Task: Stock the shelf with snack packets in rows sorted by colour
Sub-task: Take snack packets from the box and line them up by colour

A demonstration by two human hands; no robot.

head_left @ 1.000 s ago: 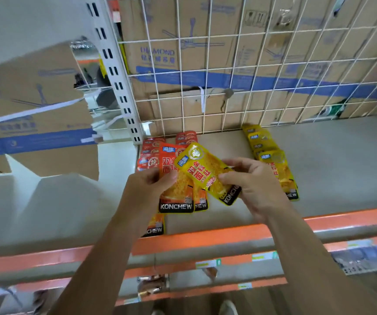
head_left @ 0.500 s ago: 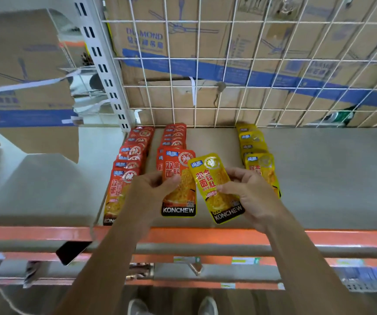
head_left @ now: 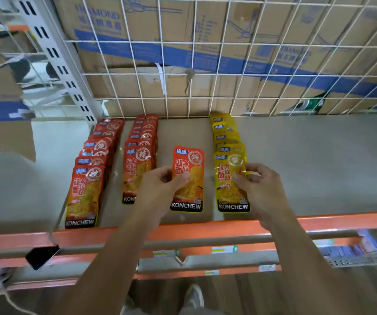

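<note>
Orange-red KONCHEW snack packets form two overlapping rows [head_left: 96,155] [head_left: 140,142] on the left part of the grey shelf [head_left: 308,160], running from the near orange edge rail [head_left: 205,230] to the far white wire mesh [head_left: 228,76]. A yellow packet row [head_left: 226,133] lies to the right, well apart from the red rows. The left hand [head_left: 160,189] holds one red packet [head_left: 188,178] upright between the second red row and the yellow row, grip closed with thumb on its face. The right hand [head_left: 259,189] pinches the nearest yellow packet [head_left: 230,185] at its right edge, at the near end of the yellow row. Cardboard cartons [head_left: 183,30] stand behind the mesh.
</note>
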